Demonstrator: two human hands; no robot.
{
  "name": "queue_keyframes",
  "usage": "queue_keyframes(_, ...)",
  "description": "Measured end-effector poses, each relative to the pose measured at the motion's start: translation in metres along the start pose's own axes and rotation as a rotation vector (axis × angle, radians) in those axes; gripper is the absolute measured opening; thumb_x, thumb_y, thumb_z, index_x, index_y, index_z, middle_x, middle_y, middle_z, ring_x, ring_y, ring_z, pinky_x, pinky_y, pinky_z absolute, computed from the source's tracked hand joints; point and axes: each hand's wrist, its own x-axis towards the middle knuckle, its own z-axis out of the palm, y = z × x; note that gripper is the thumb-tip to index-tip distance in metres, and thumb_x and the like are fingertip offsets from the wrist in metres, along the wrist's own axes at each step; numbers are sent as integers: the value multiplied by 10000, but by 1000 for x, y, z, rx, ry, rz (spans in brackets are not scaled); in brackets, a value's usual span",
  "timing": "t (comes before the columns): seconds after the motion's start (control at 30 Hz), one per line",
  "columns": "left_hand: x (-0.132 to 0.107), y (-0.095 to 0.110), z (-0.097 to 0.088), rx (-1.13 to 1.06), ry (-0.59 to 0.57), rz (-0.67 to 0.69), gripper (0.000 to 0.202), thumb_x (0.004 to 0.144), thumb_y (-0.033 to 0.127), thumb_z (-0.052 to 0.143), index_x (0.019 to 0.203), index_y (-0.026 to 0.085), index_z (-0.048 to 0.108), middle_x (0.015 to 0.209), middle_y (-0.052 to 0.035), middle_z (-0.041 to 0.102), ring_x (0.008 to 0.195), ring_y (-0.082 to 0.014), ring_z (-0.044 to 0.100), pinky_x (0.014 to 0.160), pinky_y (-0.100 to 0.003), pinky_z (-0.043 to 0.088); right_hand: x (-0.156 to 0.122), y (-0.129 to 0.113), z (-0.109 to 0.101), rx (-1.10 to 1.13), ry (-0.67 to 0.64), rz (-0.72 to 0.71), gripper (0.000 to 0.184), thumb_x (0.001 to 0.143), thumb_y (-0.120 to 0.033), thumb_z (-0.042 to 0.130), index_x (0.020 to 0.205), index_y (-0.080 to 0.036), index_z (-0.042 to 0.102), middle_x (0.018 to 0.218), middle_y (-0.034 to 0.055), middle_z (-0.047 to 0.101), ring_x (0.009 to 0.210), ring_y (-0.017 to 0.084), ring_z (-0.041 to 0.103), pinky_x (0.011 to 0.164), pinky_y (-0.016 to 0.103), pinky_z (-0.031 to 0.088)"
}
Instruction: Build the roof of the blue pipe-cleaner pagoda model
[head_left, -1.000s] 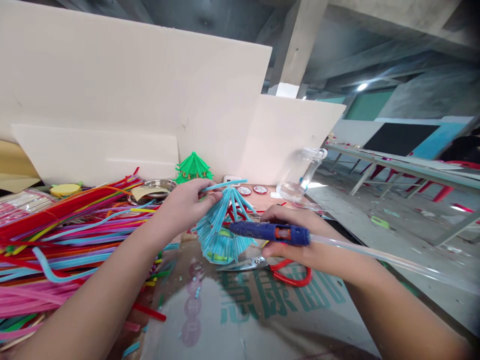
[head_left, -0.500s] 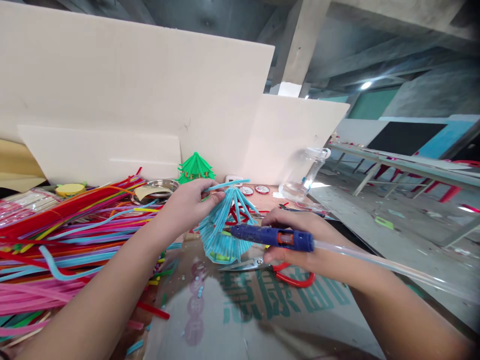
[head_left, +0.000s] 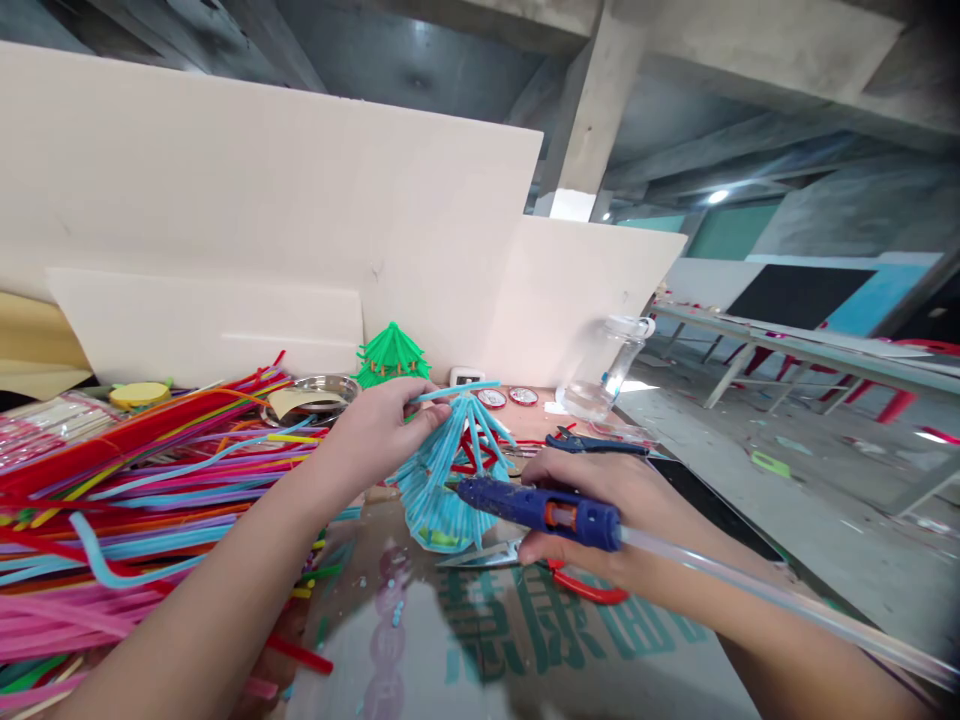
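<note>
Holding the cone: the left hand [head_left: 379, 432] had its fingers pinched shut on a strand at the top of a blue pipe-cleaner cone [head_left: 439, 495].
Cone: it sat low over the table [head_left: 487, 650], between both hands.
Right hand [head_left: 607, 490]: it was wrapped tight around a blue glue gun [head_left: 540, 507], with the nozzle against the cone's side.
Glue stick [head_left: 750, 592]: a clear rod, it stuck out behind the gun.
Scissors [head_left: 581, 588]: red-handled, they lay under the right hand.
Left side: coloured pipe cleaners [head_left: 150, 480] lay in a heap.
Behind: a green cone [head_left: 390, 352] stood by a white board [head_left: 262, 200].
</note>
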Motion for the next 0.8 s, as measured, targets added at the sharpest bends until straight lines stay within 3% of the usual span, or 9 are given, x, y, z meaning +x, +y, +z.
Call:
queue_keyframes(0.37, -1, -1, 0, 4, -1, 7, 413, 899, 492, 449, 1021, 160, 660, 953, -63, 668, 838, -215, 591, 677, -284, 404, 0, 0, 3, -82, 33, -57, 363, 820, -565, 643, 958, -232, 596, 800, 6, 684, 680, 170, 608, 586, 258, 372)
queue_keyframes(0.8, 0, 0, 0, 43, 17, 19, 418, 890, 507, 446, 947, 158, 668, 778, -30, 625, 681, -170, 537, 580, -255, 338, -4, -1, 8, -195, 70, -62, 414, 837, -618, 580, 954, -222, 570, 774, 5, 681, 663, 180, 618, 562, 267, 350)
